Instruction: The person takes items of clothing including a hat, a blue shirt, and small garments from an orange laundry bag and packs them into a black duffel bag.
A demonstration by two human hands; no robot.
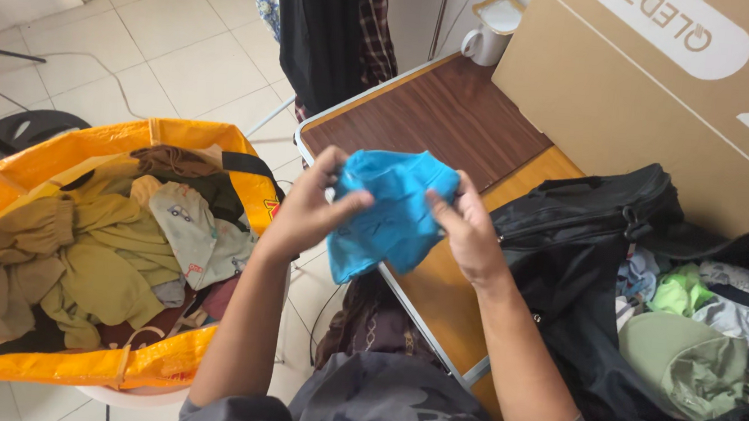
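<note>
1. Above the near edge of the brown wood-grain folding table (438, 108), we see a small bright blue cloth garment (389, 216) held up in the air between both hands; its lower part hangs loose over the table's metal rim.
2. The left hand (309, 209) has its fingers closed on the garment's left upper edge, the thumb pressed into the cloth; the right hand (467, 232) pinches the right upper edge between thumb and fingers, so both grips are closed on the fabric.
3. To the left, standing on the pale tiled floor (163, 48), we find a large orange plastic-woven bag (154, 358) lying open; it is filled with crumpled clothes, mostly olive-green pieces (98, 268) and one pale grey printed piece (188, 226).
4. To the right, a black fabric bag (591, 211) lies open against the table; inside it lie a folded sage-green garment (686, 360), a light green piece and some grey ones.
5. Behind the table stands a big brown cardboard box (662, 118); just beside its left corner sits a white jug with a lid (491, 31); dark clothes (318, 25) hang at the table's far end.
</note>
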